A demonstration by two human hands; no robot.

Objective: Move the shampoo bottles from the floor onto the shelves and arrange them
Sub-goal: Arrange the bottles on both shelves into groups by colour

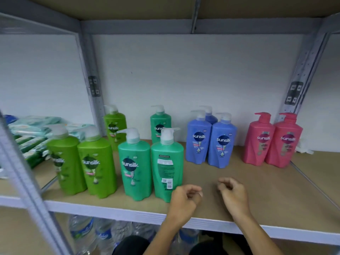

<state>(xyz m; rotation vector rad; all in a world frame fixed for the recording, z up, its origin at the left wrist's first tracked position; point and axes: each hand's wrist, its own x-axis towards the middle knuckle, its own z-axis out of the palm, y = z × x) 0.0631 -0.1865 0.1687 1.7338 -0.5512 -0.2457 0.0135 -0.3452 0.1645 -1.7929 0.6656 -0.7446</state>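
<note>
— While both hands hang over the front of it, what carries everything?

— The brown board shelf with a pale grey metal frame. Every pump bottle on it stands upright, long axis vertical.

— Start with the biggest, nearest its front edge.

— Two lime-green plastic pump bottles side by side at the shelf's front left, touching, labels toward the camera. Just right of them stand two teal-green plastic pump bottles, also touching; the right one shows its back label with a barcode, and both spouts point left.

— Further back?

— One more lime-green bottle and one more teal bottle, near the shelf's back wall. Right of those, a cluster of three blue plastic pump bottles, two in front, one behind, spouts leftward. Toward the shelf's right end, two pink plastic pump bottles touching, labels forward.

— And the hands?

— The left hand is just beside the barcode bottle's base, fingers curled loosely, holding nothing. The right hand hovers above bare board, likewise loosely curled and empty.

— Anything else?

— Pale green soft packs past the shelf's left upright, and clear water bottles beneath it.
</note>
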